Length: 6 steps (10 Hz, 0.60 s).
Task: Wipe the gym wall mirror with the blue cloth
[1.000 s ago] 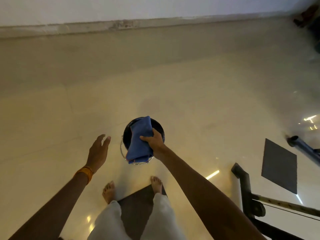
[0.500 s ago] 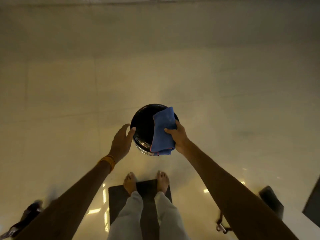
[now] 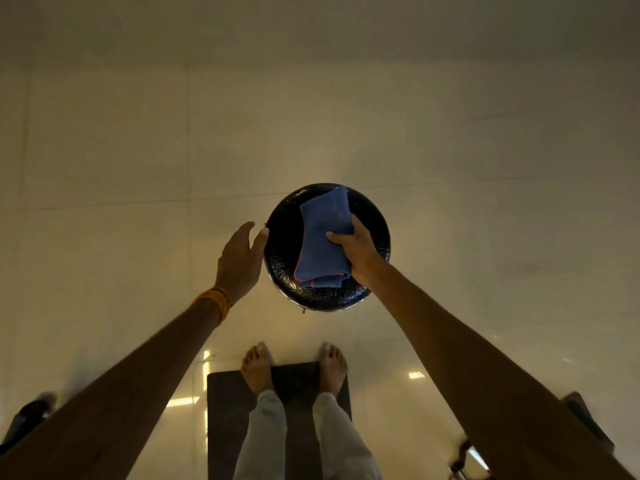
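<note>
Right hand (image 3: 356,251) fingers curl around folded blue cloth (image 3: 322,244) above black bucket (image 3: 284,258). Left hand (image 3: 239,261), fingers straight, touches bucket rim; holds nothing.

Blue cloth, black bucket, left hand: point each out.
blue cloth (image 3: 320,244), head view, middle of folded face.
black bucket (image 3: 282,245), head view, inner wall left of cloth.
left hand (image 3: 239,261), head view, back of hand.

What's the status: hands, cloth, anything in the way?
Right hand grips cloth over bucket. Left hand open, at bucket's left rim. Nothing blocks the cloth.
</note>
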Available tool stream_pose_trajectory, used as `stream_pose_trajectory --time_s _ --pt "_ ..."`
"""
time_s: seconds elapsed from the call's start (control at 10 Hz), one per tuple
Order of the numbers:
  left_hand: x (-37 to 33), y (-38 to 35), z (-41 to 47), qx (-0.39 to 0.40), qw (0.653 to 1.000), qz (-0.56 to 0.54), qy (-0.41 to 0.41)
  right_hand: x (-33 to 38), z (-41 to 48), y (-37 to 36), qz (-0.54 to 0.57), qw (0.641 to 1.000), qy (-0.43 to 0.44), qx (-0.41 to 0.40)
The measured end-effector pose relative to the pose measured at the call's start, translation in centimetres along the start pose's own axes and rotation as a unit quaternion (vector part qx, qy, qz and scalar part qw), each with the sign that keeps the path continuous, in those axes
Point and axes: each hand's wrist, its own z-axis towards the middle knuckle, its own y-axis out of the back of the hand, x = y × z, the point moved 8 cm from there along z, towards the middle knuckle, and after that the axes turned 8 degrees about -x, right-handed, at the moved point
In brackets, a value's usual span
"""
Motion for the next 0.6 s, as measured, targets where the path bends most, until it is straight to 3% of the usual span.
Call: stream_pose_trajectory --time_s 0.2,0.3,0.6 --pt "1.3 0.1 0.6 0.004 1.000 -0.002 0.007 0.3 -0.2 3.9 -0.219 0.960 0.106 -0.138" --pt "1.4 0.2 0.6 0.006 1.000 0.001 0.001 -0.2 -0.8 3.2 -0.286 0.941 0.135 -0.121" --pt "0.6 1.1 1.2 0.003 1.000 -0.001 -0.013 0.5 -0.7 0.5 -0.308 0.928 0.173 -0.120"
